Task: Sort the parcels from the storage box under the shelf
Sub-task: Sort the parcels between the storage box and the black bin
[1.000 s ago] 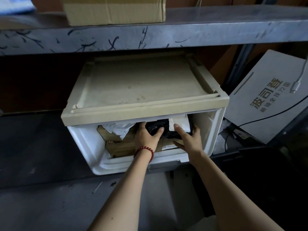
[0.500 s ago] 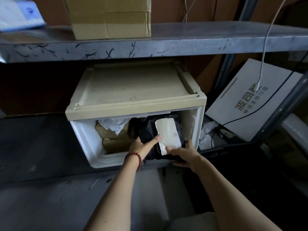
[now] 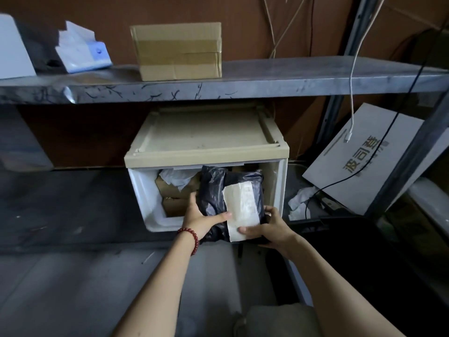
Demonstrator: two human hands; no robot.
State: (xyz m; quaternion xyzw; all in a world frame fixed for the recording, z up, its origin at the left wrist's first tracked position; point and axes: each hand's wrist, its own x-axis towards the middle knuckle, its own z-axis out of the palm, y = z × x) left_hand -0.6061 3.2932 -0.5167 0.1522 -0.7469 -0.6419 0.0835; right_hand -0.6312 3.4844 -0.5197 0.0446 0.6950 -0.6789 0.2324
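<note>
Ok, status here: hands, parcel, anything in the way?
Both gripping the black parcel: left hand on its side, right hand at its bottom. It sits partly out of the box. Inside, brown parcels; nothing blocking.

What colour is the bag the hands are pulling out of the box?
Black, with a white label on the bag; the head view shows it.

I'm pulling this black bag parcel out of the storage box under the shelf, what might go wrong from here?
1. The black parcel, held by the left hand and right hand, has its top right at the lid of the storage box; the thin plastic may snag and tear.
2. The crumpled white paper beside it could get dragged out.
3. The right thumb presses on the label; it may crease or peel.
</note>
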